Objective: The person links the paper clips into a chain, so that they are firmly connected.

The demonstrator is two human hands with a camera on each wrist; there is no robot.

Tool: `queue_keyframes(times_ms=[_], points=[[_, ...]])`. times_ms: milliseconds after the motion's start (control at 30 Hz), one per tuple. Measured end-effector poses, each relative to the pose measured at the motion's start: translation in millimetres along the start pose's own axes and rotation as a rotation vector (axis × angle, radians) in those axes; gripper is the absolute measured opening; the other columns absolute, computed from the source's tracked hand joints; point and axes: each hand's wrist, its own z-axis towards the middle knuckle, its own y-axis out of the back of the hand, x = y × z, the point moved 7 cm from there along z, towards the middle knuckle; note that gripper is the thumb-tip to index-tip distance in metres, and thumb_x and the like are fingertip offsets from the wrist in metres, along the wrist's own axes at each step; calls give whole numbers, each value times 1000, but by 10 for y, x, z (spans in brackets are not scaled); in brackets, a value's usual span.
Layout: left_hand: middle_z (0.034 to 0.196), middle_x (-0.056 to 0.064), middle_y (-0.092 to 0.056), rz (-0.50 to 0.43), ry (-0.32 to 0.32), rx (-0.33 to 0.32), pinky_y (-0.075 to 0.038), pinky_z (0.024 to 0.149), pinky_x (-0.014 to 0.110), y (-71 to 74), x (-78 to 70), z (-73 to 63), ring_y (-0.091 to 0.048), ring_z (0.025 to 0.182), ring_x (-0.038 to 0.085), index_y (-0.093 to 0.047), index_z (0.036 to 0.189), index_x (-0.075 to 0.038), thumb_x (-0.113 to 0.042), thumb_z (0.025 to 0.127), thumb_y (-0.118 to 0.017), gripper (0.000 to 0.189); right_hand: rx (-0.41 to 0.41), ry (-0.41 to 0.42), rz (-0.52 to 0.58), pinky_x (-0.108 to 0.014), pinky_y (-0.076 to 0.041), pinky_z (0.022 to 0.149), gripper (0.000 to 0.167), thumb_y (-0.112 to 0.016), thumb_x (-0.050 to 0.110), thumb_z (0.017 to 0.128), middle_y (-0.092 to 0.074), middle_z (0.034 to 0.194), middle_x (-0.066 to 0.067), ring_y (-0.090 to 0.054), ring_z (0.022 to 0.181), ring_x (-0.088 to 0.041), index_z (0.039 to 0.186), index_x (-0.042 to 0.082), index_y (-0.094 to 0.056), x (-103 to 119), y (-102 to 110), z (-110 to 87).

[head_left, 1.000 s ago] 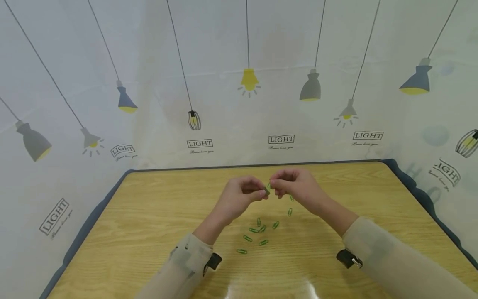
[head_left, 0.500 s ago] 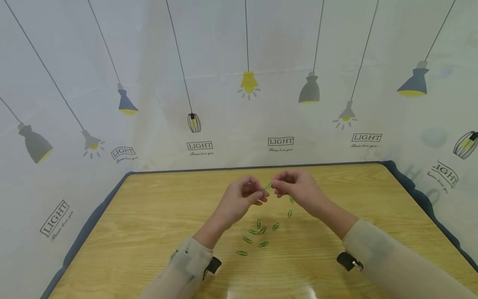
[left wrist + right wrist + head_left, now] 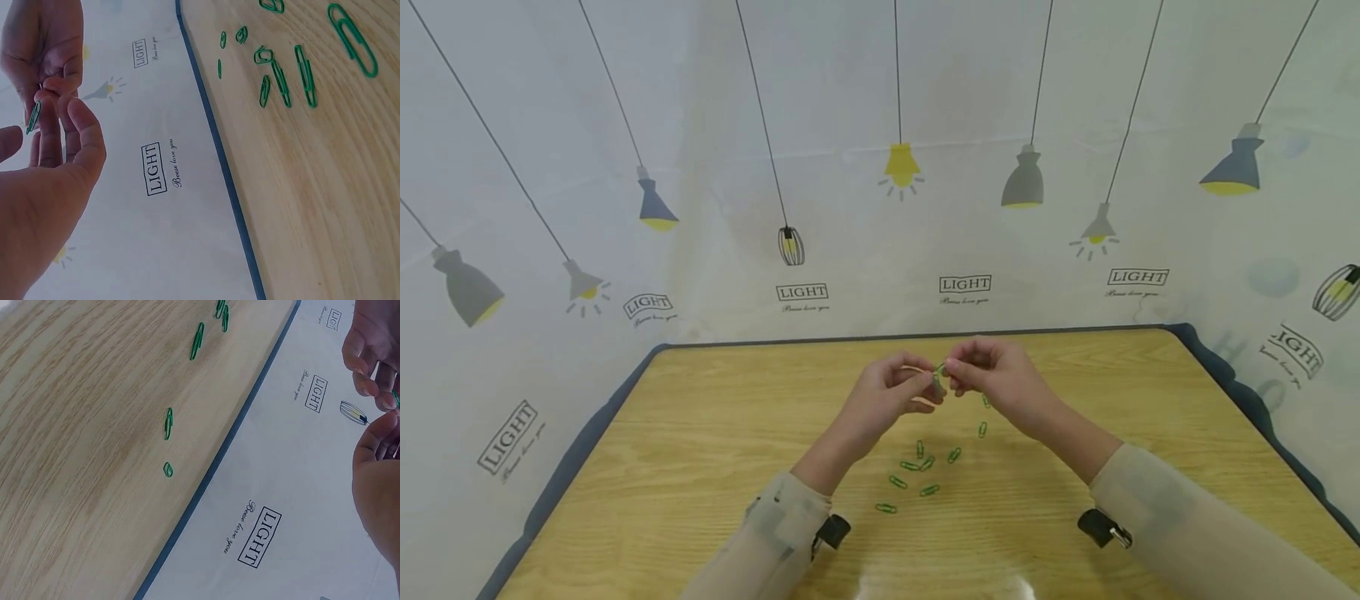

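Note:
My right hand (image 3: 996,371) pinches a green paper clip (image 3: 940,367) between thumb and forefinger, above the back of the table. Facing it, my left hand (image 3: 891,387) holds the other end of the green wire with thumb and curved fingers. The left wrist view shows the paper clip (image 3: 34,117) slanting between the two hands, close to the left thumb tip. Whether one clip or two linked ones lie there is too small to tell. In the right wrist view, only a bit of the clip (image 3: 395,398) shows at the fingertips.
Several loose green paper clips (image 3: 929,490) lie scattered on the wooden table (image 3: 737,450), in front of and below the hands. A pale lamp-printed cloth (image 3: 850,208) rises behind the table and along its sides. Dark blue edging (image 3: 850,338) borders the tabletop.
The left fingers have shifted around the clip, the thumb rising slightly. Both hands stay close together at the same spot, and the loose paper clips have not moved.

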Motion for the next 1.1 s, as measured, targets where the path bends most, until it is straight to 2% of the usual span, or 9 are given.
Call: queue_keyframes(times_ms=[200, 300, 467, 533, 767, 867, 1000, 1033, 1100], points=[[115, 21, -74, 44, -36, -4, -64, 94, 38, -4, -24, -3, -73, 99, 13, -66, 127, 2, -15, 108, -63, 26, 12, 2, -9, -30, -62, 79, 20, -66, 19, 107, -71, 91, 2, -70, 87, -19, 114, 0, -66, -8, -9, -1], [112, 19, -74, 55, -44, -21, -64, 92, 37, 9, -28, -9, -72, 97, 13, -68, 122, 3, -14, 108, -63, 23, 15, 12, -29, -28, -58, 72, 21, -67, 20, 107, -71, 91, 1, -69, 86, -17, 116, 1, -68, -12, -7, -12], [106, 14, -73, 57, -49, -52, -64, 91, 36, 41, -27, -18, -71, 95, 13, -70, 116, 3, -14, 108, -64, 20, 77, 130, -157, -28, -58, 69, 21, -67, 16, 106, -75, 97, -5, -69, 82, -15, 121, 3, -74, 37, -57, -60], [105, 13, -74, 56, -51, -60, -65, 90, 36, 53, -21, -14, -71, 94, 13, -71, 115, 3, -14, 107, -64, 20, 113, 179, -215, -30, -61, 74, 19, -68, 14, 105, -76, 100, -8, -70, 82, -14, 118, 3, -76, 52, -95, -80], [103, 13, -74, 39, -45, -99, -64, 90, 35, 106, 4, -14, -71, 92, 12, -73, 115, 5, -10, 106, -66, 19, 137, 230, -277, -30, -61, 71, 15, -67, 14, 106, -75, 93, -7, -69, 78, -10, 111, 2, -76, 54, -140, -111], [97, 8, -73, 58, -29, -131, -62, 85, 34, 105, -4, -25, -68, 88, 11, -72, 113, 6, -8, 106, -65, 17, 122, 362, -361, -28, -61, 70, 10, -70, 12, 104, -76, 92, -2, -69, 78, -10, 108, 9, -79, 123, -157, -137], [92, 6, -71, 90, 9, -203, -57, 80, 32, 115, -13, -30, -63, 82, 13, -72, 108, 5, -10, 107, -63, 17, 142, 646, -530, -24, -59, 67, 13, -76, 4, 97, -77, 90, 5, -67, 76, -3, 100, 15, -81, 217, -251, -212], [92, 7, -70, 91, 18, -220, -56, 78, 30, 122, -10, -28, -63, 82, 14, -72, 108, 3, -11, 108, -63, 17, 151, 672, -546, -23, -59, 67, 13, -77, 3, 96, -77, 89, 5, -66, 76, -1, 100, 15, -80, 213, -268, -229], [94, 11, -71, 78, 31, -243, -56, 76, 29, 142, 5, -22, -64, 81, 14, -72, 108, 2, -13, 108, -62, 18, 170, 644, -534, -23, -59, 68, 12, -75, 3, 97, -77, 91, 4, -66, 77, 0, 103, 12, -80, 169, -281, -237]])
